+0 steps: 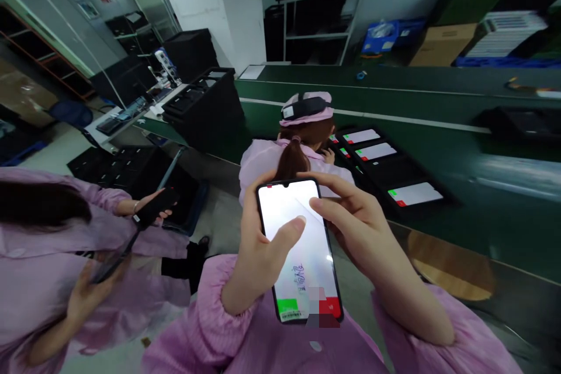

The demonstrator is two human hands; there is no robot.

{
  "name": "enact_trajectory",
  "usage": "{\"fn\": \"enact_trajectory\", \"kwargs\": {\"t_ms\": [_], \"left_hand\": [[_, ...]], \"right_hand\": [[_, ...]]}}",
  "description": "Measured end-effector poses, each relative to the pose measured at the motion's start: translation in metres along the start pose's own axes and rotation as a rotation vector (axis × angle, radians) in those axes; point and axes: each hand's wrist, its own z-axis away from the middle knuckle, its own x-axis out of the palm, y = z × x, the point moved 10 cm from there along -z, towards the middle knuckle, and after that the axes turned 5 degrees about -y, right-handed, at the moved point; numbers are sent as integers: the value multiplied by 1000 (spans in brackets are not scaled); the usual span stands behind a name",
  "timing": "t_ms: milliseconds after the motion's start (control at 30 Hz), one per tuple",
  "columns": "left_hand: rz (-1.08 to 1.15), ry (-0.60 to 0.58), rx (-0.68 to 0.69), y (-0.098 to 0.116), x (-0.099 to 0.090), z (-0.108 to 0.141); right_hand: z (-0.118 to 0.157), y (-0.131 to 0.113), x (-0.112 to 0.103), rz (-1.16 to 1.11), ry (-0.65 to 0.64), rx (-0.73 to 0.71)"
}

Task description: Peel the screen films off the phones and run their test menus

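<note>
A smartphone [291,234] with a black rim is held upright in front of my chest, between my two hands. Its screen is white, with handwritten marks low down and a green and a red block at the bottom. My left hand [258,257] wraps round its left side, the thumb lying across the screen. At the upper right edge my right hand [359,219] grips it, thumb on the screen's corner and a finger along the top edge. Part of the bottom end is covered by a blurred patch.
A co-worker [298,146] in a pink cap sits ahead at the green bench [456,234], beside a black tray [397,172] of white-screened phones. Another co-worker at left holds a dark device [155,207]. A wooden stool [451,263] stands at right; black bins [201,99] stack at left.
</note>
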Motion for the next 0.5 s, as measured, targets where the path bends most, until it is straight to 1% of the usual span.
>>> {"fn": "enact_trajectory", "kwargs": {"t_ms": [133,267,333,400,500], "left_hand": [[49,-19,-38,-8,-18,-3],[102,-16,-88,-26,-32,-7],[144,24,-91,-36,-39,-6],[234,59,-99,-49,-40,-5],[418,83,-168,-73,-30,0]], "right_hand": [[-7,16,15,6,-7,28],[-4,43,18,-13,6,47],[4,56,22,-109,-27,48],[15,69,27,-254,-64,81],[32,84,28,-449,-54,169]]}}
